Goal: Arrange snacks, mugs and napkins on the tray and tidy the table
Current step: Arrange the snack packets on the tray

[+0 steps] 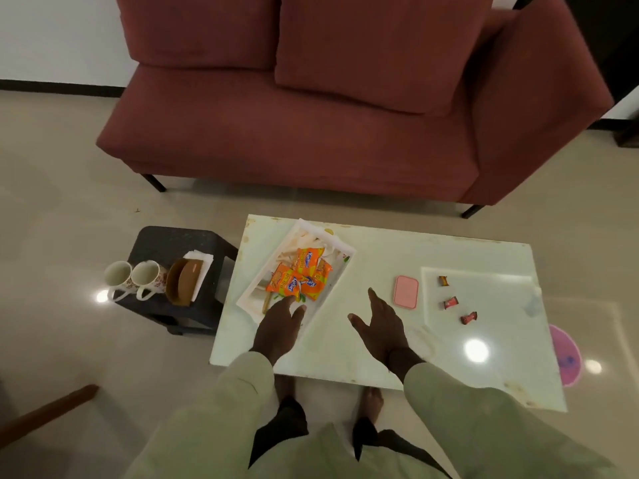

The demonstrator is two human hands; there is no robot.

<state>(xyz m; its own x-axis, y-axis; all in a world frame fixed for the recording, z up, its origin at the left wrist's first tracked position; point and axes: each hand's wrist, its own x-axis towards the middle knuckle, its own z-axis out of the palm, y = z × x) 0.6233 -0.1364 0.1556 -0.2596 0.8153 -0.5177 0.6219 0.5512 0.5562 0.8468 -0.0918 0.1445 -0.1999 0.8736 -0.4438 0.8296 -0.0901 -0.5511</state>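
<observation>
A white patterned tray [340, 267] lies at an angle on the left of the glossy white table [380, 254]. Three orange snack packets [299, 278] lie in it. My left hand [280, 326] hovers over the tray's near end, fingers spread, tips at the nearest packet. My right hand [378, 326] is open above the table's middle, holding nothing. Three wrapped candies [451, 302] and a pink box [406, 292] lie to the right. Two floral mugs [133, 276] and a brown holder with white napkins [197, 271] stand on a dark stool [162, 243] left of the table.
A red sofa [311, 115] stands beyond the table. A pink round thing [567, 357] lies on the floor by the table's right edge. A brown wooden piece [48, 413] shows at the lower left. My feet are under the table's near edge.
</observation>
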